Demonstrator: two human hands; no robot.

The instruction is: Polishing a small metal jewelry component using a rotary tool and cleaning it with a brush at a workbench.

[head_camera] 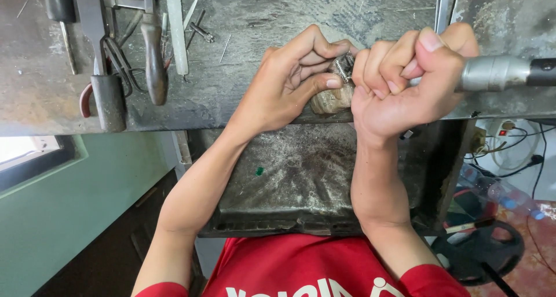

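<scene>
Fingers (324, 83) pinched around small metal piece (343, 66)

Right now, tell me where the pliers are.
The pliers lie at the bench's upper left in the head view, among hand tools, well left of the left hand.

The hands (347, 80) hid most of the small metal piece (344, 66) between them, and the rotary handpiece (504, 72) ran off the picture's edge.
</scene>
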